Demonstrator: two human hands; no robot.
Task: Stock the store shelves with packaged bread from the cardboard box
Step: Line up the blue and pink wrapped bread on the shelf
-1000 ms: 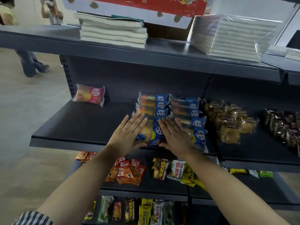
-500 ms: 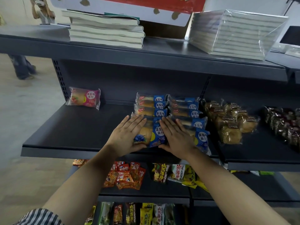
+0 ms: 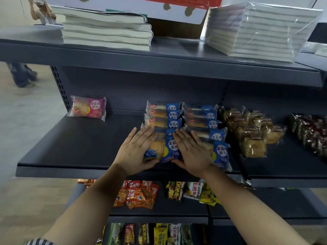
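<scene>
Change is slight over the last second: both our hands stay flat on the blue bread packets (image 3: 164, 119), fingers straight, pressing and gripping nothing. We judge that we are squaring up rows already placed, not adding a new packet.

At the left back corner of the middle shelf (image 3: 79, 147), a lone pink bread packet (image 3: 88, 108) leans against the back wall, with bare shelf in front of it. Our left hand (image 3: 136, 151) lies on the front blue packet (image 3: 159, 150), near the front edge. Our right hand (image 3: 191, 152) lies across the right column (image 3: 219, 151) just beside it. Both columns run from the front edge to the back wall. Further right come round pastry packets (image 3: 253, 133), then dark packets (image 3: 311, 131) at the right end.

The cardboard box we stock from is not clearly in view. A printed carton (image 3: 123, 4) sits at the back of the top shelf, and we cannot tell what it holds. The bare left stretch suggests the stocking is unfinished.
</scene>
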